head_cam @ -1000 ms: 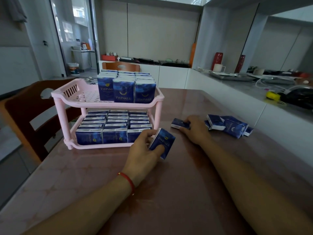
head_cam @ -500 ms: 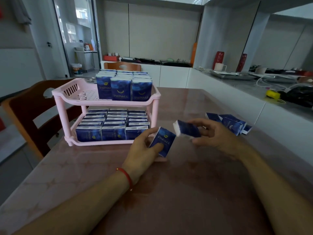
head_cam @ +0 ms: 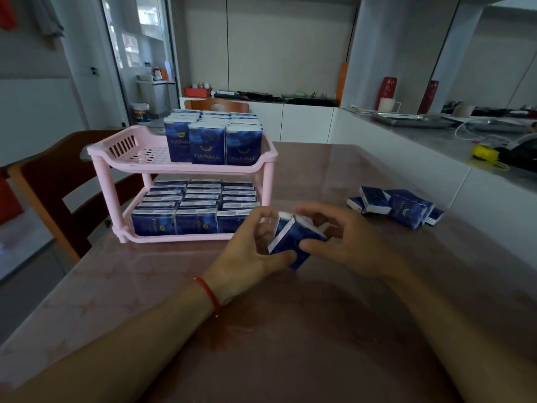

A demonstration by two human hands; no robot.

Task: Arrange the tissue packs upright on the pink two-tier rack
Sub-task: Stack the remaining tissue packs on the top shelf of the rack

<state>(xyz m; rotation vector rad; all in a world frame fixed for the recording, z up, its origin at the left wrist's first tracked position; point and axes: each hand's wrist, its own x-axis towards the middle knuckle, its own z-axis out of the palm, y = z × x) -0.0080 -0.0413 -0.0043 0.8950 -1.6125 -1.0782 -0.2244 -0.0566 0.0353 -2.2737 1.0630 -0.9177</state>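
Note:
The pink two-tier rack (head_cam: 116,146) stands on the table left of centre. Its lower tier is packed with upright blue tissue packs (head_cam: 197,205); more upright packs (head_cam: 209,141) fill the right part of the upper tier, whose left part is bare. In front of the rack's right corner, my left hand (head_cam: 247,257) and my right hand (head_cam: 343,239) together hold two blue tissue packs (head_cam: 293,239) pressed side by side, tilted, just above the table. A small pile of loose packs (head_cam: 401,206) lies on the table to the right.
A wooden chair (head_cam: 58,181) stands at the table's left side, another chair (head_cam: 216,104) behind the rack. A white counter (head_cam: 406,158) with a tray, cables and a yellow object runs along the right. The brown table (head_cam: 290,330) stretches toward me.
My right hand lifted a pack from the table near the pile and brought it left against the pack in my left hand; both hands now hold the two packs together.

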